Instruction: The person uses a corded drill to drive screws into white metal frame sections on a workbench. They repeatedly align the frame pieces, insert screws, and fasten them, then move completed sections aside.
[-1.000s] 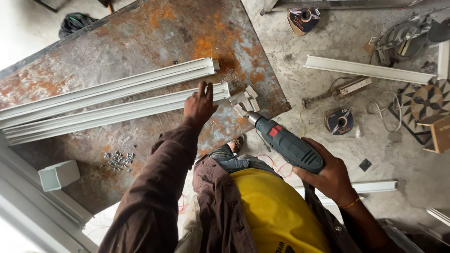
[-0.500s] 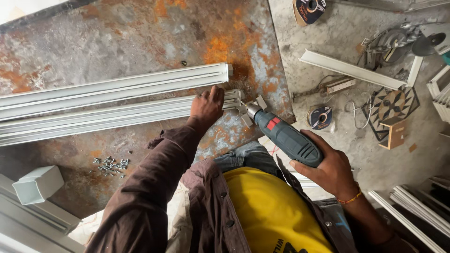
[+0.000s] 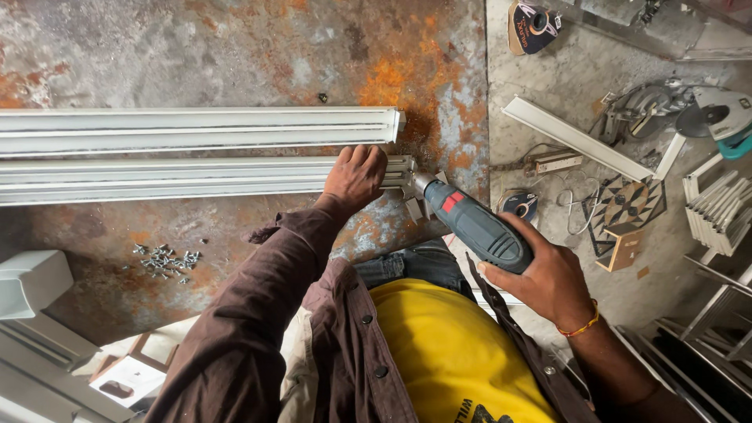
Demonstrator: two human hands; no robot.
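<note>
Two long white metal profiles lie side by side across a rusty steel sheet. My left hand presses down on the right end of the nearer profile. The farther profile lies just beyond it, untouched. My right hand grips a dark green power drill with a red switch. The drill's nose points at the end of the nearer profile, where small metal brackets sit.
A pile of small screws lies on the sheet at the left. A white box stands at the left edge. On the concrete floor to the right are a white profile offcut, a circular saw, a power strip and stacked profiles.
The view has shifted closer and leftward over the profiles. My left hand has settled flat on the nearer profile's end, and the drill has moved up to that end.
</note>
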